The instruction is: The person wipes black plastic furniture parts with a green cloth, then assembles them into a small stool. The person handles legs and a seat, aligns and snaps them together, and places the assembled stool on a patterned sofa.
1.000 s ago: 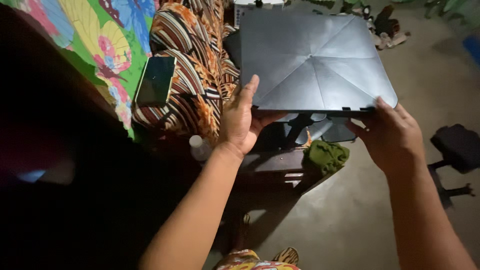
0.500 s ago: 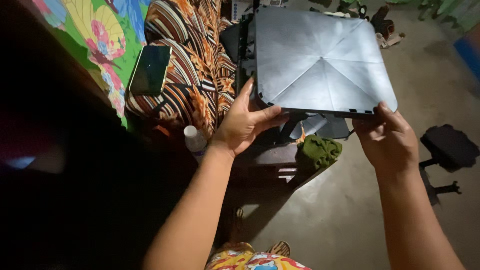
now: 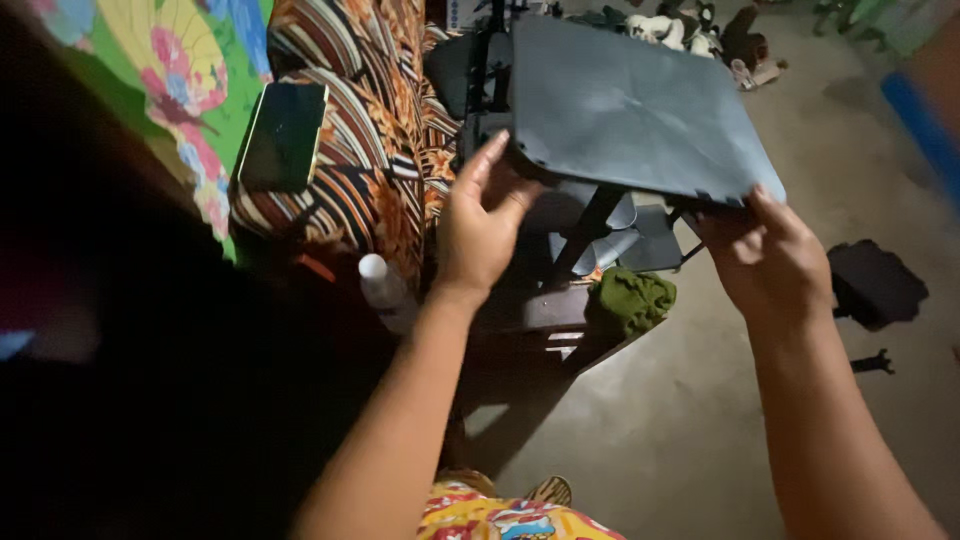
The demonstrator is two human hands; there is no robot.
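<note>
Square grey creased panel held level, tilted.

The grey panel looks like hard moulded plastic with a matt, smooth face crossed by faint raised creases and a notched near edge. The phone has a glossy glass front that mirrors the dim light. Beneath it, the striped cloth is a soft, folded woven fabric in brown, orange and white, and the flowered sheet beside it is printed cloth, matt. The small bottle looks like translucent plastic with a white cap. The green rag is rough and crumpled. The floor is bare, dull concrete.
</note>
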